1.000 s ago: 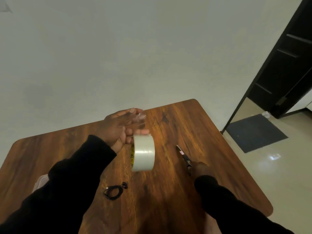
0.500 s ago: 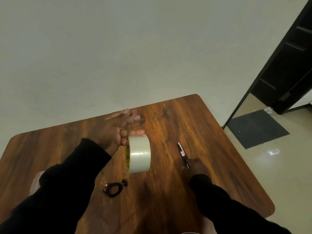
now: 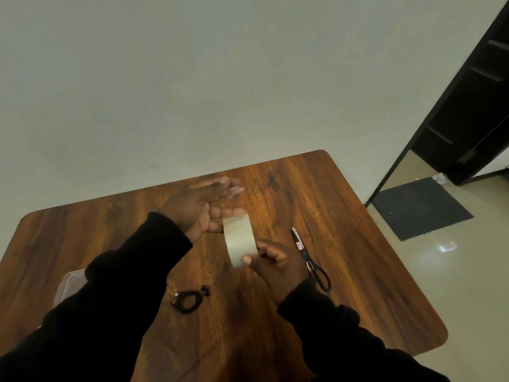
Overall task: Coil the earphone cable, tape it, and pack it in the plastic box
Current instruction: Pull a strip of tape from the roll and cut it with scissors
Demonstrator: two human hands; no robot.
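A roll of clear tape (image 3: 239, 240) is held above the wooden table (image 3: 344, 244). My left hand (image 3: 205, 208) holds the roll at its upper edge with the thumb, its other fingers stretched out flat. My right hand (image 3: 271, 261) pinches the lower edge of the roll between thumb and fingers. The black earphone cable (image 3: 188, 299) lies coiled on the table below the hands, untouched. The plastic box (image 3: 68, 285) shows at the left, mostly hidden behind my left sleeve.
Black-handled scissors (image 3: 309, 257) lie on the table just right of my right hand. The table's right edge drops to a tiled floor with a dark mat (image 3: 421, 206). A dark doorway (image 3: 473, 106) stands at the far right.
My right hand has left the scissors on the table and moved left and up to grip the tape roll. The left hand still holds the roll.
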